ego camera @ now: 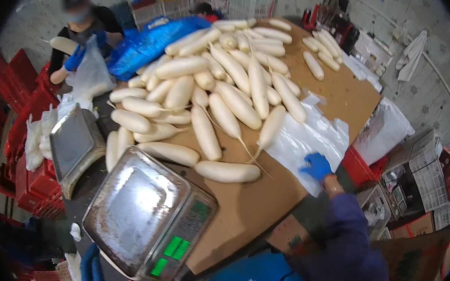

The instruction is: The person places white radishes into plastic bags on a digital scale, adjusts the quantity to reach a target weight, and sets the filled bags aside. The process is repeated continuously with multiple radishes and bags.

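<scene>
My right hand (317, 166), in a blue glove, rests on the near end of white plastic bags (304, 134) lying flat at the table's right edge; whether its fingers grip the plastic cannot be told. Low on the left, my left hand (95, 277), also in a blue glove, is beside the near left side of a digital scale (138, 211) with a bare metal pan and a lit green display. Its fingers are partly hidden, and no held item shows. A large heap of white radishes (203, 93) covers the middle of the table; one radish (228, 171) lies just beyond the scale.
Across the table a masked person (86, 35) in blue gloves holds a radish and a plastic bag. A second scale (72, 140) stands at the left, near filled white bags (35, 140). Blue plastic sheeting (153, 45) lies behind the heap. Red crates (36, 181) and white crates (426, 173) flank the table.
</scene>
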Available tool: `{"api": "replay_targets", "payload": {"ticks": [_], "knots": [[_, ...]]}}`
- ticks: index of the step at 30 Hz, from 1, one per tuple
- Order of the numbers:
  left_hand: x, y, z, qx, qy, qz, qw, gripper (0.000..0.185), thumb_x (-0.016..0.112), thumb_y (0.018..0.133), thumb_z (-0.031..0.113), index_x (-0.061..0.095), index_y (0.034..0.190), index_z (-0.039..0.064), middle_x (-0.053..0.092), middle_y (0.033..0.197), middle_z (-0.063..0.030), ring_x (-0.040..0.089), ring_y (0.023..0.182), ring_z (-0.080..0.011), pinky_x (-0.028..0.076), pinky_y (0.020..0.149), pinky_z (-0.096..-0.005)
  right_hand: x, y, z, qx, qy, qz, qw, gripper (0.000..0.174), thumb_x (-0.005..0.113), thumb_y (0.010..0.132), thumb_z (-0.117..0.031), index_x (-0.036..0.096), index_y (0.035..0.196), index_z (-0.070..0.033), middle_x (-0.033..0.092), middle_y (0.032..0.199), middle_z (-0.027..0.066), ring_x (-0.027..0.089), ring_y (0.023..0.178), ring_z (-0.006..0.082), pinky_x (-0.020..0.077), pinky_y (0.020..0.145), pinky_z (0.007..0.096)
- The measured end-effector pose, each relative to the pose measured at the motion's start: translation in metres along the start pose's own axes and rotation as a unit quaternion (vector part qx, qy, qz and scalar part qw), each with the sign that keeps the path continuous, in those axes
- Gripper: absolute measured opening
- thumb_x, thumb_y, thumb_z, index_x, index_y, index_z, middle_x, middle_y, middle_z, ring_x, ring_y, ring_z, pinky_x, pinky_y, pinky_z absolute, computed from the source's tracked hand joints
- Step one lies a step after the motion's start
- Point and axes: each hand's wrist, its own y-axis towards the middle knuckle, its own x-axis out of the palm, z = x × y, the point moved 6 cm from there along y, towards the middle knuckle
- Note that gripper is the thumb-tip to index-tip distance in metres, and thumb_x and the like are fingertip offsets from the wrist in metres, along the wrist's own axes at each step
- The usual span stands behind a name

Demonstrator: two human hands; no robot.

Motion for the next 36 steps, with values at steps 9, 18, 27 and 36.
{"api": "replay_targets", "payload": {"ticks": [9, 18, 27, 36], "knots": [[0.362, -0.048, 0.162, -0.144, -0.257, -0.538, 0.79, 0.03, 0.051, 0.093, 0.012, 0.061, 0.116, -0.003, 0.062, 0.116, -0.0155, 0.059, 0.107, -0.021, 0.045, 0.097, -0.0319, -0.08, 0.044, 0.021, -0.106, 0.242, -0.002, 0.964, 0.028, 0.066, 0.085, -0.031, 0.067, 0.09, -0.003, 0.065, 0.09, 0.0142, 0.061, 0.085, 0.0313, 0.0484, 0.077, 0.0378], [0.663, -0.112, 0.202, -0.345, -0.53, -0.624, 0.459, 0.029, 0.044, 0.098, 0.024, 0.062, 0.109, 0.004, 0.066, 0.103, -0.0091, 0.061, 0.093, -0.0224, 0.048, 0.088, -0.0335, -0.093, 0.064, 0.02, -0.164, 0.286, -0.046, 0.943, 0.026, 0.054, 0.09, -0.024, 0.068, 0.1, -0.005, 0.064, 0.104, 0.0194, 0.061, 0.097, 0.0342, 0.0472, 0.086, 0.0404], [0.545, -0.056, 0.228, -0.029, -0.104, -0.622, 0.775, 0.019, 0.056, 0.08, 0.012, 0.064, 0.093, 0.0, 0.064, 0.09, -0.0177, 0.058, 0.073, -0.0197, 0.048, 0.069, -0.0312, -0.014, 0.152, 0.126, -0.093, 0.119, 0.096, 0.984, 0.021, 0.052, 0.075, -0.004, 0.065, 0.09, -0.009, 0.063, 0.091, 0.0149, 0.058, 0.09, 0.0385, 0.047, 0.078, 0.0448], [0.303, 0.038, 0.18, -0.082, -0.384, -0.379, 0.838, 0.064, 0.064, 0.073, 0.001, 0.047, 0.134, 0.0, 0.06, 0.12, -0.009, 0.056, 0.102, -0.0144, 0.044, 0.092, -0.0307, -0.101, 0.125, -0.003, -0.155, 0.012, 0.01, 0.988, 0.023, 0.054, 0.086, -0.016, 0.063, 0.104, -0.006, 0.063, 0.09, 0.0145, 0.063, 0.083, 0.027, 0.0507, 0.075, 0.0373]]}}
